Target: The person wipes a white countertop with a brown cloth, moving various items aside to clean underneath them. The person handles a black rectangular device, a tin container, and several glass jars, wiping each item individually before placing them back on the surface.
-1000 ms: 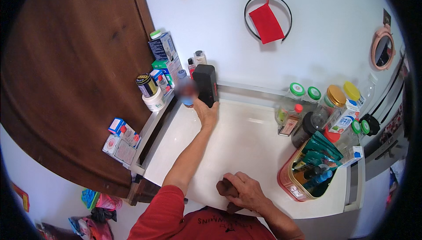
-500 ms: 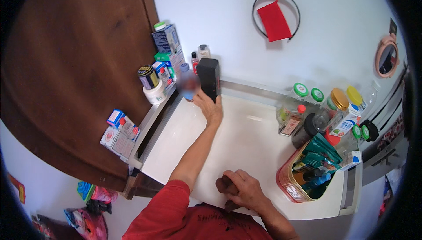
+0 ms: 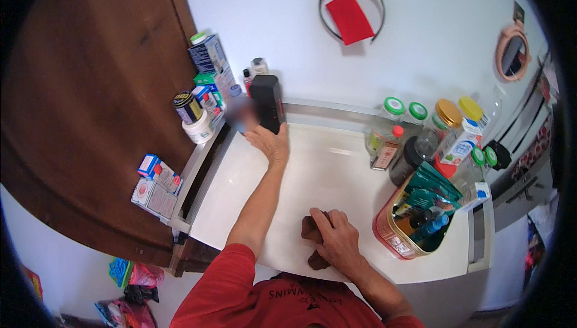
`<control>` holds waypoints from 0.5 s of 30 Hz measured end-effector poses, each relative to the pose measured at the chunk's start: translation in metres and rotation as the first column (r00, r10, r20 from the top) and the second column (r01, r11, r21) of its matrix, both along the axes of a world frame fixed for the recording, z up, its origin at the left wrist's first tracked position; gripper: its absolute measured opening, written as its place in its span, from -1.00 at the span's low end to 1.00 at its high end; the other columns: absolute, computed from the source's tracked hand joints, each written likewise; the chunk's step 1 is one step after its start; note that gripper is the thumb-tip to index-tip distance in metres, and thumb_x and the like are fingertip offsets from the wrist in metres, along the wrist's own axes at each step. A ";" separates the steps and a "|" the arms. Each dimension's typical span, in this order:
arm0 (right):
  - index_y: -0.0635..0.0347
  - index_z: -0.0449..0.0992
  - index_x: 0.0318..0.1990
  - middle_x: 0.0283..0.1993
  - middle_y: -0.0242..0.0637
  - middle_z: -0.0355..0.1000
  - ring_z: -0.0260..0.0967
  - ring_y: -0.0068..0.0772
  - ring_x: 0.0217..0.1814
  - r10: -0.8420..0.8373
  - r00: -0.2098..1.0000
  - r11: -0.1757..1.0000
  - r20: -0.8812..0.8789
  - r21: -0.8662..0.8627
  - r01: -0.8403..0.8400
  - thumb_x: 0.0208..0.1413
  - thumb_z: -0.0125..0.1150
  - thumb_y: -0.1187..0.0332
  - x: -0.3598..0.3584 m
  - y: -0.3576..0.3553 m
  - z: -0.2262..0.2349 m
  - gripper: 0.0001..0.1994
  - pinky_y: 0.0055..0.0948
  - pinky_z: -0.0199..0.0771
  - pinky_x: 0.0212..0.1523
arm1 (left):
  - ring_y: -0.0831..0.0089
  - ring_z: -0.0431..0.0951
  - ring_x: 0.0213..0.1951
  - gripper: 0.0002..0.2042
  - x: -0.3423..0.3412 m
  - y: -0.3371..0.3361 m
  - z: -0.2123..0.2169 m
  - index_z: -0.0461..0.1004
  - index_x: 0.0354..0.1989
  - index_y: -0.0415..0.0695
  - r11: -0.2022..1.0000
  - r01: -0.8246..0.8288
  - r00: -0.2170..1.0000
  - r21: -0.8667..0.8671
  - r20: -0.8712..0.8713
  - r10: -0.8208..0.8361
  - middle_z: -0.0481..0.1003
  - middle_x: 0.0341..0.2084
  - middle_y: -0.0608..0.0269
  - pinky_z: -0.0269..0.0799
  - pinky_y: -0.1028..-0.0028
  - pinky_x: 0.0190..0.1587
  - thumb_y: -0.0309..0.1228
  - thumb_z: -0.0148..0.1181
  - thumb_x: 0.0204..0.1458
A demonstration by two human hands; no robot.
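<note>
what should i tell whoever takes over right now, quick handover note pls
Left hand: reached out to the back left corner of the white top, fingers around the base of the upright black box.
Right hand: flat on a brown cloth at the near edge of the top.
Jars and bottles and a round tin of packets crowd the right side.
Done: middle of the top is bare.
Left: black box not yet let go; cloth not yet put away.
</note>
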State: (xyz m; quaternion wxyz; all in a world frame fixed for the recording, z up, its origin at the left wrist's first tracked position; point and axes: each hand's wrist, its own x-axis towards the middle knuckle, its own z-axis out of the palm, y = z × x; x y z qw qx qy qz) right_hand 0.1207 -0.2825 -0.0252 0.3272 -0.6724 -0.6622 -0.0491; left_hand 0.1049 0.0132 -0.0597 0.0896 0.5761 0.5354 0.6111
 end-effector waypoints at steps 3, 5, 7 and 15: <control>0.05 0.39 0.00 -0.26 -0.26 0.28 0.34 -0.19 -0.21 0.124 0.992 0.992 -0.009 -0.013 -0.124 -0.26 0.41 0.22 0.000 0.000 -0.003 -0.43 -0.26 0.45 -0.36 | -0.03 0.20 0.06 -0.21 -0.003 -0.008 0.001 0.17 0.18 -0.22 0.957 0.083 0.984 0.278 -0.173 -0.036 0.27 0.02 -0.09 0.02 0.09 0.15 -0.35 0.46 -0.28; 0.08 0.40 -0.07 -0.22 -0.27 0.28 0.32 -0.24 -0.20 0.226 0.971 0.973 0.075 -0.057 -0.222 -0.16 0.33 0.12 -0.003 0.001 0.000 -0.53 -0.30 0.41 -0.38 | 0.02 0.30 -0.03 -0.39 -0.002 -0.023 0.009 0.28 0.10 -0.21 0.851 0.265 0.950 0.454 -0.276 -0.148 0.33 -0.08 -0.02 0.13 0.12 0.05 -0.35 0.39 -0.15; 0.09 0.42 -0.07 -0.26 -0.28 0.27 0.31 -0.28 -0.25 0.228 0.961 0.973 0.157 -0.021 -0.228 -0.22 0.34 0.12 -0.007 0.001 -0.004 -0.49 -0.36 0.38 -0.45 | 0.22 0.40 -0.13 -0.49 -0.001 -0.034 0.009 0.33 0.04 -0.24 0.766 0.601 0.782 0.230 -0.366 -0.504 0.39 -0.20 0.01 0.31 0.27 -0.12 -0.37 0.35 -0.09; 0.18 0.49 -0.24 -0.26 -0.30 0.32 0.30 -0.28 -0.23 0.150 0.972 0.989 0.182 -0.006 -0.151 -0.09 0.17 0.27 -0.013 -0.006 -0.012 -0.74 -0.28 0.37 -0.48 | 0.35 0.42 -0.08 -0.29 0.028 -0.185 0.100 0.13 0.28 -0.26 -0.230 0.708 0.097 -0.668 0.414 -0.905 0.31 0.07 0.06 0.57 0.39 -0.45 -0.06 0.16 0.05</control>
